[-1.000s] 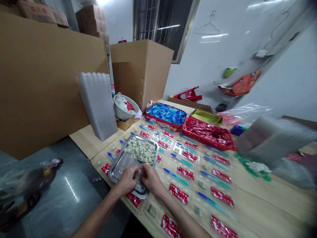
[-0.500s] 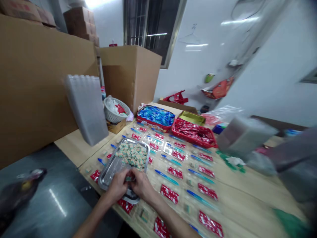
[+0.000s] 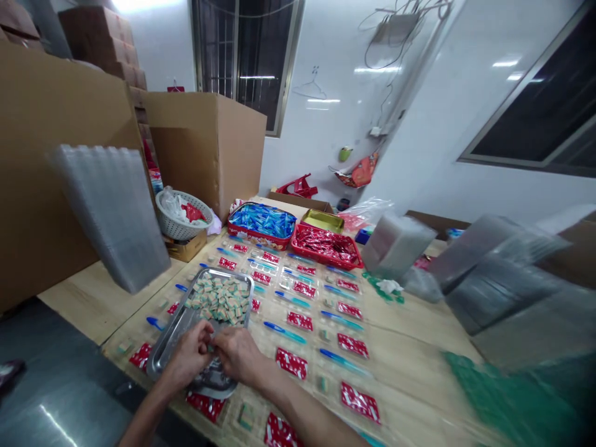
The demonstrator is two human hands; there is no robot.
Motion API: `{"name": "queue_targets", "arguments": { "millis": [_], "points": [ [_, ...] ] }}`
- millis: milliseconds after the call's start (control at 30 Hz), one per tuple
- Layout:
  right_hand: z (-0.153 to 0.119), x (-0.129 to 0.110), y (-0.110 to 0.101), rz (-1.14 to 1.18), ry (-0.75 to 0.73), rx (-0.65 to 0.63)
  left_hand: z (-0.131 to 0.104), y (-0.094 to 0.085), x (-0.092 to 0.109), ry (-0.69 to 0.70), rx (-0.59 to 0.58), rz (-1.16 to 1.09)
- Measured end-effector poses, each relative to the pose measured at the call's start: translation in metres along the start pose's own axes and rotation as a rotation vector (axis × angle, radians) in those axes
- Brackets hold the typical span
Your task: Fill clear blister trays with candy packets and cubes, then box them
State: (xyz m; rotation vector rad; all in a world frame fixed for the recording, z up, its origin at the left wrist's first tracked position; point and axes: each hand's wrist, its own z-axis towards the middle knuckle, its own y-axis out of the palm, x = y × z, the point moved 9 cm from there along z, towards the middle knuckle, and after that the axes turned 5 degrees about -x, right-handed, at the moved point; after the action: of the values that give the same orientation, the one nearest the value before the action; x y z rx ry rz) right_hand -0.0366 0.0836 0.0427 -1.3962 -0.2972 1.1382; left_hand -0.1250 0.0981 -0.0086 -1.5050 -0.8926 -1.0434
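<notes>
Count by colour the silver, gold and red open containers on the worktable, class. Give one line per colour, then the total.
Silver: 1, the metal tray
Gold: 1, the rectangular tin tray
Red: 2, the patterned tin with blue pen-shaped items and the plastic basket with shiny red packets
Total: 4

The bare left forearm (image 3: 151, 400) and right forearm (image 3: 298, 397) angle inward from below, bringing the left hand (image 3: 190, 352) and right hand (image 3: 238, 352) close together, fingers curled, fingertips nearly meeting and partly hidden.
</notes>
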Motion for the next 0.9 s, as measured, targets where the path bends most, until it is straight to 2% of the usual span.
{"name": "queue_targets", "arguments": {
  "millis": [100,200,333,433,567,900],
  "points": [
    [-0.005,0.038,-0.013,0.265,0.211,0.055,0.002,-0.001,0.004,-0.012,0.002,-0.059],
    [-0.021,0.098,-0.029,0.491,0.463,0.079,0.003,-0.007,0.002,-0.042,0.044,-0.088],
    [-0.046,0.175,-0.058,0.47,0.642,0.097,0.003,-0.014,-0.003,-0.087,0.06,-0.09],
    [-0.058,0.211,-0.069,0.382,0.725,0.07,0.004,-0.015,-0.004,-0.082,0.055,-0.086],
    [-0.057,0.222,-0.07,0.212,0.748,0.02,0.001,-0.015,-0.005,-0.078,0.06,-0.108],
    [-0.054,0.188,-0.06,-0.217,0.697,-0.035,-0.004,-0.019,-0.013,-0.119,0.065,-0.106]
  ]
}}
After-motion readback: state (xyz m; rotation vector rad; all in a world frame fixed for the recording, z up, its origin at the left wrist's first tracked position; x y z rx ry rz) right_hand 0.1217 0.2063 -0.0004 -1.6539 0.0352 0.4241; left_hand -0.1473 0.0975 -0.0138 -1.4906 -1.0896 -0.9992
